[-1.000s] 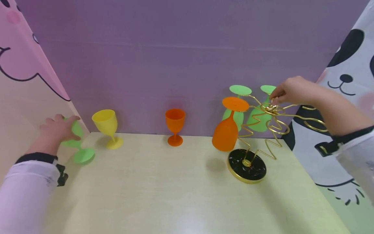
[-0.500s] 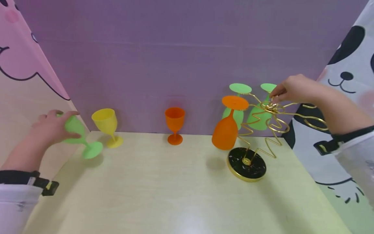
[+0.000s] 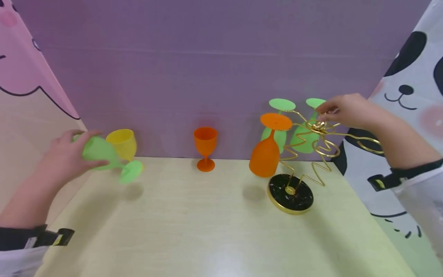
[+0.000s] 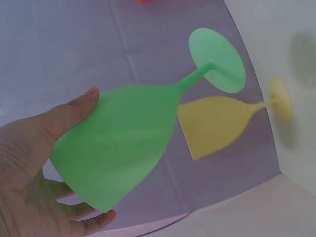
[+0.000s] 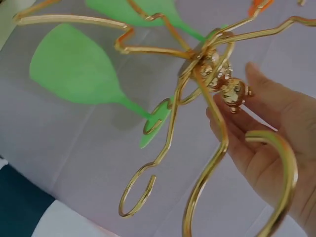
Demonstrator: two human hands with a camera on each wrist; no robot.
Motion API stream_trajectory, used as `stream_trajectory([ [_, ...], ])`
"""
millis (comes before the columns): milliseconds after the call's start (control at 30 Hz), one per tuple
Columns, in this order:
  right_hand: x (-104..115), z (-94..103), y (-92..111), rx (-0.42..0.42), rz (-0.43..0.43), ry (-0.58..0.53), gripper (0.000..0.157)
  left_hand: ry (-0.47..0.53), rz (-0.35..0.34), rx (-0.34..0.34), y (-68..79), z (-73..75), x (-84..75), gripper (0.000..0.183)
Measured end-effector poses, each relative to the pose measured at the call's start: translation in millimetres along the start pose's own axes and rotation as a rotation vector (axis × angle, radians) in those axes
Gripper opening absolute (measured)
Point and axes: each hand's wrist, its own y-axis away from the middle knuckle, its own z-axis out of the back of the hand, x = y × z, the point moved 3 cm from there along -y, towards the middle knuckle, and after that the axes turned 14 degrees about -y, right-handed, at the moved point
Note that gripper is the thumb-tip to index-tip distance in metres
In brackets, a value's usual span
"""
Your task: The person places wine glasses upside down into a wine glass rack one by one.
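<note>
My left hand [image 3: 64, 159] grips a green plastic goblet [image 4: 118, 140] by its bowl. The goblet is tilted above the table, its foot pointing right and its rim towards my palm. At the right, my right hand [image 3: 349, 111] pinches the knob [image 5: 233, 94] on top of a gold wire rack with a round black base [image 3: 290, 194]. From the rack's loops hang an orange goblet [image 3: 264, 157] and two green goblets, one being the right-hand green goblet [image 3: 304, 139], all upside down. Other loops [image 5: 136, 195] hold nothing.
Behind the held goblet, a yellow goblet [image 3: 124, 144] stands near the back left, partly hidden in the head view. An upright orange goblet [image 3: 205, 142] stands at the table's [image 3: 194, 223] back edge. A purple backdrop [image 3: 207, 77] rises behind; printed panels flank both sides.
My left hand has lifted the green goblet off the table and brought it right, tilting it until its foot is in front of the yellow goblet. My right hand stays at the rack's top.
</note>
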Motion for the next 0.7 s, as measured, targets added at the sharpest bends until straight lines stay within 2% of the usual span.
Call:
stream_trajectory([
  [167,1.7,2.8,8.0,-0.042,-0.029,-0.113,0.061,0.03,0.006,-0.053,4.8,5.9,-17.7,0.089],
  [400,7.3,12.0,18.4,-0.144,-0.007,-0.293,0.067,0.136,-0.016,-0.205,13.2,11.1,-44.5,0.082],
  [500,12.9,11.8,27.3,-0.201,0.039,-0.362,0.069,0.185,-0.021,-0.237,16.7,12.0,-58.4,0.08],
  [600,24.1,7.9,37.5,-0.253,0.139,-0.402,0.072,0.236,-0.025,-0.274,20.6,12.9,-72.2,0.076],
  [700,38.8,2.7,48.8,-0.304,0.245,-0.388,0.076,0.285,-0.028,-0.301,24.8,12.1,-84.5,0.075],
])
